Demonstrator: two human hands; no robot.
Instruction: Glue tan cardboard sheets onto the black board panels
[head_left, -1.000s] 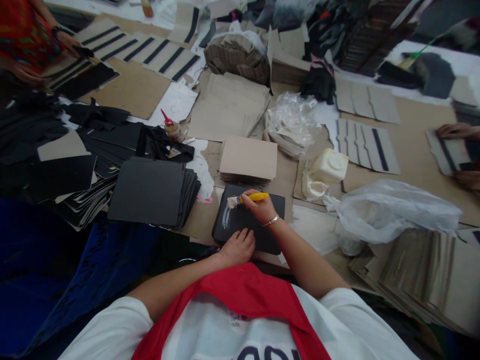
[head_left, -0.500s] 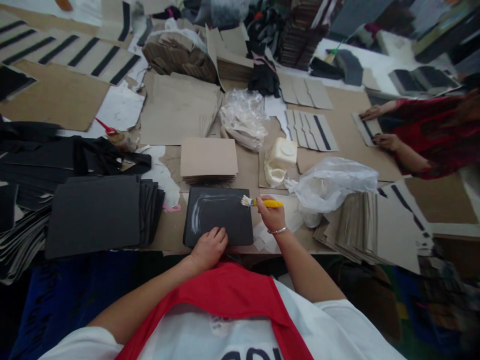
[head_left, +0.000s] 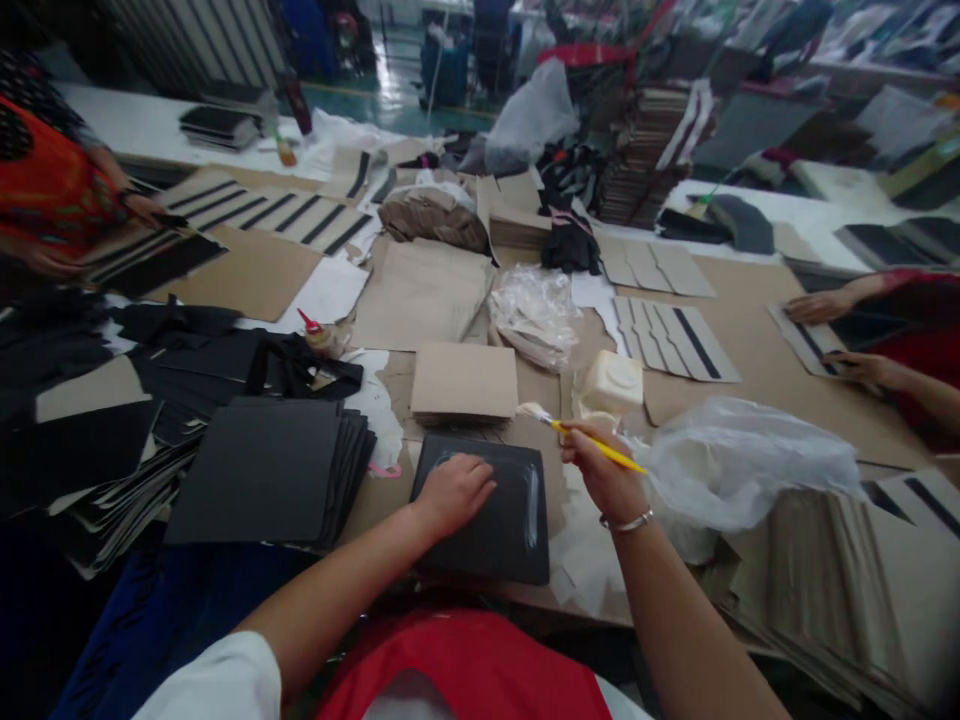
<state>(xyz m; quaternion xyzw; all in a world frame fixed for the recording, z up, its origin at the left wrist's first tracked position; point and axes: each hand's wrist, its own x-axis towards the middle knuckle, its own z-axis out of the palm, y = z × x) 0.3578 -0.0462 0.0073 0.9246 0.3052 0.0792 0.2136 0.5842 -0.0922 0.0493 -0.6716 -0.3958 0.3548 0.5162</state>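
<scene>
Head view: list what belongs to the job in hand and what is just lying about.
Belongs to the job:
yellow-handled brush, held in the right hand
pale-streaked black panel, under the left hand
stack of black panels, likely, being alike

Just lying about, it seems:
clear plastic bag
crumpled plastic
red-tipped bottle
pink scrap

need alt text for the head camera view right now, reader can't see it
A person's right hand holds a yellow brush near the far right corner of a black board streaked with white, while the left hand lies on the board. Behind is a stack of tan cards; more black boards are stacked to the left.
</scene>
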